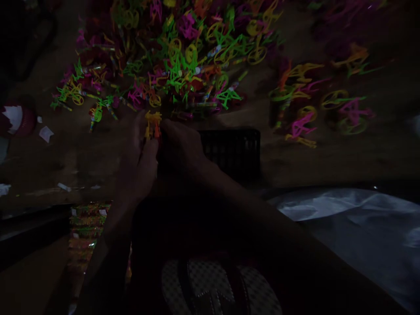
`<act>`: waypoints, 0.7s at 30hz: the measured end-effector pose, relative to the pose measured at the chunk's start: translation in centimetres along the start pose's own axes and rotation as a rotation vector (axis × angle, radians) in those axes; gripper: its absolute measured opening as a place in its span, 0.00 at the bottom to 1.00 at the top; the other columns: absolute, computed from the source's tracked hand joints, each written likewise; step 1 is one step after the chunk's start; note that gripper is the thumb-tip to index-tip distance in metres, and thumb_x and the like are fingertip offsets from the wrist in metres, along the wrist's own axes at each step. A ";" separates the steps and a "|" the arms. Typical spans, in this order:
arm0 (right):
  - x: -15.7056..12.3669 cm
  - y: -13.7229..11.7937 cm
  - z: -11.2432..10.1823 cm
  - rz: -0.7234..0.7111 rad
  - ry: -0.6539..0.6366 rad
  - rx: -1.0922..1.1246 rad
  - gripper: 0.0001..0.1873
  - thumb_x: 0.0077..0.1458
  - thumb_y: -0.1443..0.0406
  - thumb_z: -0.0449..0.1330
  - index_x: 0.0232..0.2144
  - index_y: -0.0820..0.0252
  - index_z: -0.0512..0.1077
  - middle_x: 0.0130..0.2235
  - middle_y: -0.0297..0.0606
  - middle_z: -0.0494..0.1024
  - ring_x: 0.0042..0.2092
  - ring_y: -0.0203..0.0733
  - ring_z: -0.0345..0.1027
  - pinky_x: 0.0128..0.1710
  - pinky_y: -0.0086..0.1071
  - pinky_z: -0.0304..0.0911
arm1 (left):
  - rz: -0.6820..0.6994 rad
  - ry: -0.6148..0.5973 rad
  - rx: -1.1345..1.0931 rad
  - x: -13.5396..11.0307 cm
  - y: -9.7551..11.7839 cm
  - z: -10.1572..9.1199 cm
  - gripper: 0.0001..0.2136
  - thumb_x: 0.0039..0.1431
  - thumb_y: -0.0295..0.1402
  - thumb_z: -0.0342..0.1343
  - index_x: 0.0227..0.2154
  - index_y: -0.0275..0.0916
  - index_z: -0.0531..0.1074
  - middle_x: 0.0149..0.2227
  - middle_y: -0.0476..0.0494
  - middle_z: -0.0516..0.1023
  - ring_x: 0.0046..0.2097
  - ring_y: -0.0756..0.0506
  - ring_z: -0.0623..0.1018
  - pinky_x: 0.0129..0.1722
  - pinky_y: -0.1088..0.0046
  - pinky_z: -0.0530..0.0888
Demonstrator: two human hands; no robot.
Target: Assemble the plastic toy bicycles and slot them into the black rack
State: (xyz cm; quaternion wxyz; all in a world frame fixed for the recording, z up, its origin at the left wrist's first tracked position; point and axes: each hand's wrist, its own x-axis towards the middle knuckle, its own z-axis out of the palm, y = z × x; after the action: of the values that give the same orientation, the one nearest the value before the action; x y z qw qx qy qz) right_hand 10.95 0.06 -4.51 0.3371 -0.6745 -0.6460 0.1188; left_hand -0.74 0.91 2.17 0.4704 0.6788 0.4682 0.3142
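Observation:
Low light darkens the whole view. My left hand [144, 162] is closed on a small orange-yellow plastic toy [152, 122] that stands up between my two hands. Close on its right, my right hand [183, 142] has its fingers curled against the toy's side; the fingertips are in shadow. Just beyond both hands spreads a heap of small neon plastic toys [183, 65] in green, yellow, pink and orange, some with wheel-like rings and printed tubes. Partly behind my right wrist sits a black crate [232, 151] with slotted walls.
More neon toys [303, 118] lie at the right of the wooden table [288, 166]. A red round container [24, 120] and paper scraps [46, 133] are at the left. Below the table edge are a box of packed toys [87, 232] and a translucent plastic bag [357, 232].

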 end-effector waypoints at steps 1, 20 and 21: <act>0.1 0.1 0.0 -0.002 -0.012 0.012 0.06 0.65 0.66 0.53 0.37 0.59 0.70 0.37 0.39 0.79 0.37 0.41 0.68 0.32 0.32 0.53 | 0.001 -0.014 -0.010 0.1 0.3 -0.2 0.18 0.65 0.27 0.50 0.55 0.52 0.68 0.63 0.57 0.70 0.67 0.44 0.68 0.67 0.61 0.68; -4.1 -1.1 -4.0 -0.340 0.023 -0.010 0.16 0.62 0.63 0.54 0.49 0.59 0.75 0.29 0.34 0.79 0.29 0.38 0.70 0.27 0.31 0.54 | -0.191 0.162 0.178 -6.4 0.6 -1.3 0.22 0.57 0.31 0.63 0.54 0.47 0.69 0.54 0.45 0.78 0.56 0.41 0.78 0.56 0.59 0.77; -3.7 -1.2 -4.3 -0.363 -0.022 -0.043 0.17 0.60 0.63 0.55 0.49 0.58 0.75 0.28 0.33 0.79 0.27 0.38 0.69 0.27 0.32 0.52 | -0.196 0.134 0.195 -6.3 0.5 -1.4 0.21 0.58 0.30 0.61 0.55 0.47 0.69 0.54 0.45 0.78 0.56 0.41 0.79 0.55 0.59 0.78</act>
State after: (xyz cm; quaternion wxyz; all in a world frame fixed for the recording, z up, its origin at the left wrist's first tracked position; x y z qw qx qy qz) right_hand 12.06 -4.82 -1.55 0.3313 -0.5526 -0.7632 0.0493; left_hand -4.10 -4.55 3.22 0.3985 0.6497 0.5908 0.2647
